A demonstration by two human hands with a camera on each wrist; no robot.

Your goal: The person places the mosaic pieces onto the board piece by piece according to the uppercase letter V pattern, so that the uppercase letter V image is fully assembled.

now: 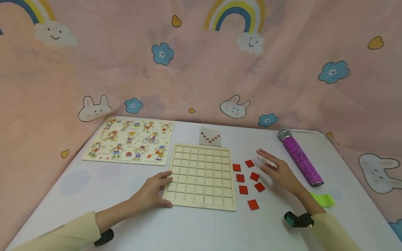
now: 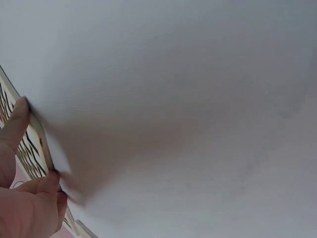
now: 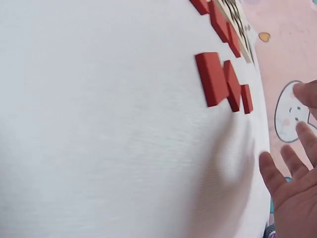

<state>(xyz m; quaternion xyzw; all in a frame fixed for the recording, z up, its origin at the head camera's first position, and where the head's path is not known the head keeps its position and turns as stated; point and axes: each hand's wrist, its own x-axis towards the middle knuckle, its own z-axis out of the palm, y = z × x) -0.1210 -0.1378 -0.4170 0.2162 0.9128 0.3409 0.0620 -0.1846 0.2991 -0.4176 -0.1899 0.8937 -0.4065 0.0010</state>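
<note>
My left hand (image 1: 154, 191) rests at the left side of a pale wooden grid board (image 1: 199, 179). Its fingertips touch the left edge and the thumb sits at the near left corner; the left wrist view shows these fingertips (image 2: 52, 181) against the board's rim. Several flat red square tiles (image 1: 243, 190) lie loose along the board's right side. Just right of them, my right hand (image 1: 282, 174) hovers over the table with fingers extended, holding nothing. From the right wrist, the red tiles (image 3: 213, 79) show apart from the spread fingers (image 3: 294, 163).
A small pattern card (image 1: 210, 136) with a red zigzag lies behind the board. Back left is a picture puzzle board (image 1: 128, 141). To the right lie a purple glitter microphone (image 1: 301, 160) and a bright green piece (image 1: 325, 199). A pink printed cloth (image 1: 188, 80) hangs behind the table.
</note>
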